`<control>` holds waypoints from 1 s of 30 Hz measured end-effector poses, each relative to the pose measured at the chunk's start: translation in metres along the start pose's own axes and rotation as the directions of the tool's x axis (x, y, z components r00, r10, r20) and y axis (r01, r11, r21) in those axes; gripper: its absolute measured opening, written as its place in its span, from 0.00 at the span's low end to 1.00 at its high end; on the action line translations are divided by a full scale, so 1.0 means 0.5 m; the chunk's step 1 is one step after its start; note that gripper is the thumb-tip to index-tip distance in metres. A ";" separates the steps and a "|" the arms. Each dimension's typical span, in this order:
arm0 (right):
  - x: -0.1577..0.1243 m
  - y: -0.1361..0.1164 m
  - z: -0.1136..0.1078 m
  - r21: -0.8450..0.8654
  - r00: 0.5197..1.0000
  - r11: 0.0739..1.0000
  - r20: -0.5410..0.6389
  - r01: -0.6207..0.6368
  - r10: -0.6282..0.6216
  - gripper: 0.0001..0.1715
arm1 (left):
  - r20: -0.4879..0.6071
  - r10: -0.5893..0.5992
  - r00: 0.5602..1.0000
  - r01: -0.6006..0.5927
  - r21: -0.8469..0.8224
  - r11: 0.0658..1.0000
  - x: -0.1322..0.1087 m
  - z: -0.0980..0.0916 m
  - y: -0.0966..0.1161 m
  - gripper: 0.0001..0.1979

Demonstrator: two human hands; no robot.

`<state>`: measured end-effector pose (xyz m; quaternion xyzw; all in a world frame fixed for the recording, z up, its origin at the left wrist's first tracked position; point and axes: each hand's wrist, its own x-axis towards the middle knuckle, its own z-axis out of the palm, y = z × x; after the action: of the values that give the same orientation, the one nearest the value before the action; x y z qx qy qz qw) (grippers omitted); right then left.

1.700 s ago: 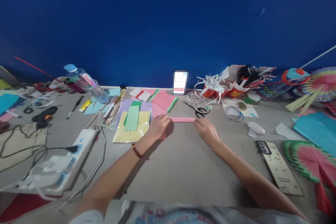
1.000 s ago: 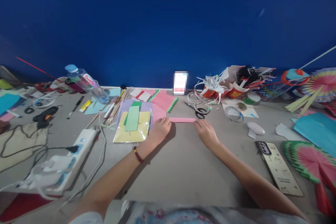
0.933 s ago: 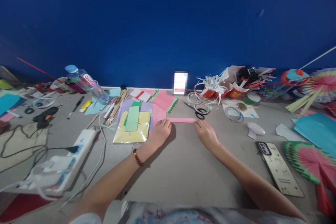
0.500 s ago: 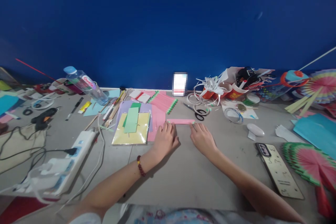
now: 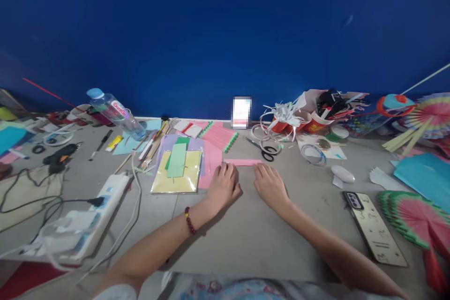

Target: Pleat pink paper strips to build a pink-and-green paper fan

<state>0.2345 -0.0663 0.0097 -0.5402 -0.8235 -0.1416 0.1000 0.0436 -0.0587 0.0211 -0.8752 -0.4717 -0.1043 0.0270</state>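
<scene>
A narrow pink folded paper strip (image 5: 244,162) lies crosswise on the grey table. My left hand (image 5: 222,186), with a dark red bead bracelet at the wrist, has its fingertips pressed down on the strip's left end. At the right end, the bunched fingertips of my right hand (image 5: 270,184) press on the paper. Both ends of the strip are partly hidden under my fingers. Just beyond the right end lie scissors (image 5: 269,153) with black handles. Next to my left hand is a pink sheet (image 5: 212,174), partly under a yellow paper pack (image 5: 176,182).
Pleated pink paper with green edges (image 5: 221,137) lies farther back. To the left are a power strip (image 5: 101,218), a clear bottle (image 5: 121,113) and a glue gun (image 5: 59,157). On the right are a phone (image 5: 376,229), a watermelon-coloured paper fan (image 5: 409,218) and red paper cups (image 5: 312,124).
My right fingertips have shifted slightly left and now cover the green tip at the strip's right end. My left hand has barely moved.
</scene>
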 end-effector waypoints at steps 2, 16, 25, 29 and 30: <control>0.004 -0.004 -0.007 -0.013 1.000 1.000 0.007 -0.001 0.001 0.26 | 0.008 -0.025 1.000 0.025 -0.008 1.000 -0.001 -0.001 0.005 0.26; 0.010 -0.014 -0.020 -0.076 0.999 0.997 0.034 0.015 -0.012 0.25 | 0.022 -0.032 0.999 0.033 -0.012 0.999 0.006 -0.012 0.006 0.27; 0.008 0.008 -0.007 -0.011 0.997 0.998 0.039 0.061 -0.060 0.25 | 0.013 0.105 0.994 -0.104 -0.041 0.994 0.032 -0.020 -0.017 0.12; 0.013 0.050 0.014 0.217 1.000 0.976 -0.005 0.011 -0.011 0.18 | 0.029 0.128 0.991 -0.127 -0.029 0.992 0.057 -0.013 -0.027 0.05; 0.016 0.065 0.020 0.310 1.000 0.951 -0.018 0.003 0.003 0.18 | 0.034 0.129 0.991 -0.128 -0.024 0.991 0.066 -0.011 -0.030 0.06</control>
<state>0.2609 -0.0440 0.0067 -0.5164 -0.8346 -0.0155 0.1912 0.0479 -0.0242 0.0325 -0.9058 -0.4134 -0.0920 0.0156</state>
